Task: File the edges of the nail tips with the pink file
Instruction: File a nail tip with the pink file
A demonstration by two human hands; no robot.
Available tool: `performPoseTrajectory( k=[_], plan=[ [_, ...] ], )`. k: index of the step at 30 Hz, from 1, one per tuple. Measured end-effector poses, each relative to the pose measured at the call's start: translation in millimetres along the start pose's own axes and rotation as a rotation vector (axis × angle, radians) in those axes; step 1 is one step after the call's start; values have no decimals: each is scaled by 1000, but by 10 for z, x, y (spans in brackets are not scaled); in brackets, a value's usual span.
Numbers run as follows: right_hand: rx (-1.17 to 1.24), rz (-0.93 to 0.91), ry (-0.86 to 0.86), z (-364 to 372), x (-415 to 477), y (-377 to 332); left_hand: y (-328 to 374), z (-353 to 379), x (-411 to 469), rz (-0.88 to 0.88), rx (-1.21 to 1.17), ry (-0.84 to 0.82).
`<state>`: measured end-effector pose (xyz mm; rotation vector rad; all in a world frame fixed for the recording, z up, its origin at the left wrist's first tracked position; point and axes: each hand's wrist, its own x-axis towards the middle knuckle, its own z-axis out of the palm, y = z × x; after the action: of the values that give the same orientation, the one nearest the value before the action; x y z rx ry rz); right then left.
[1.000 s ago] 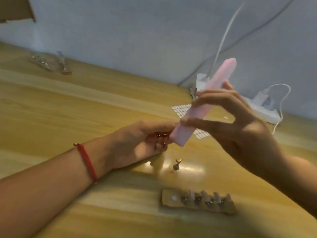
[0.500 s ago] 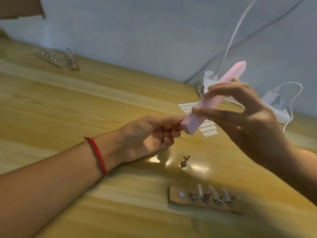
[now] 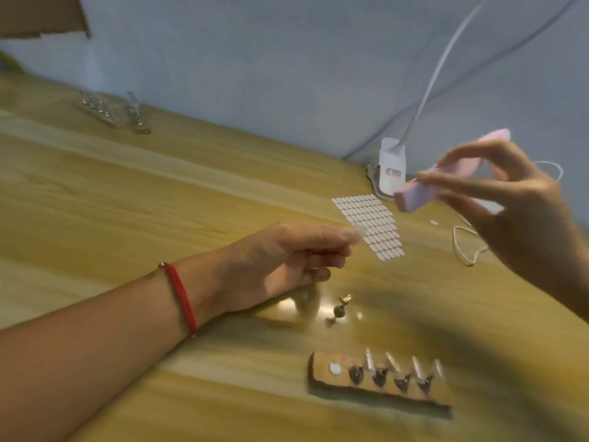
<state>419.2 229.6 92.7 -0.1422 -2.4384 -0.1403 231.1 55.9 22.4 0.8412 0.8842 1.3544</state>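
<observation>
Clear plastic, thin and light, the nail tip (image 3: 358, 232) pinched in your left hand (image 3: 280, 260) will likely flex or pop loose, so grip it near its base, baring only the edge. Well apart to its upper right, your right hand (image 3: 522, 224) pinches the pink file (image 3: 414, 196) mid-length; it looks stiff yet cushioned. The label on the white plug (image 3: 392, 167) is too blurred to read.
</observation>
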Motion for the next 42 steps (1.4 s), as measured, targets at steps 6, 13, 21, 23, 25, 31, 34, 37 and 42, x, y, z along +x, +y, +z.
performPoseTrajectory(
  k=[6,13,21,23,25,31,34,37,42],
  plan=[
    [46,-20,-5,78,-258,-209,16,9,-20,23,-51,-29],
    [160,-76,5,116,-238,-508,-15,29,-10,42,-74,27],
    [55,-163,20,93,-121,-493,-18,21,-18,46,-44,10],
    [28,-169,32,87,-114,-479,-24,16,-15,35,-47,8],
    [13,-226,25,130,-142,-520,-24,19,-20,31,-34,13],
    [3,-282,25,132,-90,-506,-17,23,-18,32,-16,21],
    [40,-376,-63,186,-93,-600,-15,2,-13,16,-8,19],
    [33,-322,-35,156,-11,-532,-4,-1,-8,15,-46,42],
    [92,-383,-93,219,-42,-587,8,-10,-22,8,-51,8]
  ],
)
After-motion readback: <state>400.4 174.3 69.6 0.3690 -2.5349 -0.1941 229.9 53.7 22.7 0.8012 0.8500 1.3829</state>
